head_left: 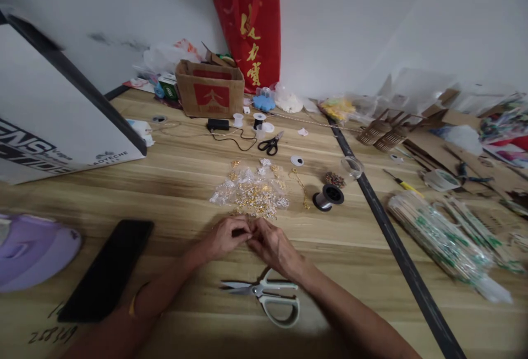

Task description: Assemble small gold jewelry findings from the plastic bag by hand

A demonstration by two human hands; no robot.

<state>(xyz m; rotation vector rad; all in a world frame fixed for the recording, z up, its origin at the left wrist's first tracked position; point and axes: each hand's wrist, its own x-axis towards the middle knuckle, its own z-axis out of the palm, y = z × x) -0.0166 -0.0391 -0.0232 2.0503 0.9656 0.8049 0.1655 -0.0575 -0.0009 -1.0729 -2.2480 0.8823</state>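
Observation:
Fingertips of my left hand (229, 237) and my right hand (270, 243) meet over the wooden table, both pinched closed. Whatever sits between them is too small to make out. Just beyond the fingers lies a pile of small gold and silver jewellery findings (258, 197), partly on clear plastic bags. To its right are a gold chain (300, 187) and a spool of thin wire (328, 198). Scissors with pale handles (266, 296) rest on the table below my right hand, blades pointing left.
Left are a black phone-like slab (106, 271), a purple object (39, 252) and a large white box (53, 111). Black scissors (271, 143), a cardboard box (210, 89) and a red bag (258, 34) stand farther back. Plastic-wrapped sticks (437, 235) lie right, past a black strip (396, 243).

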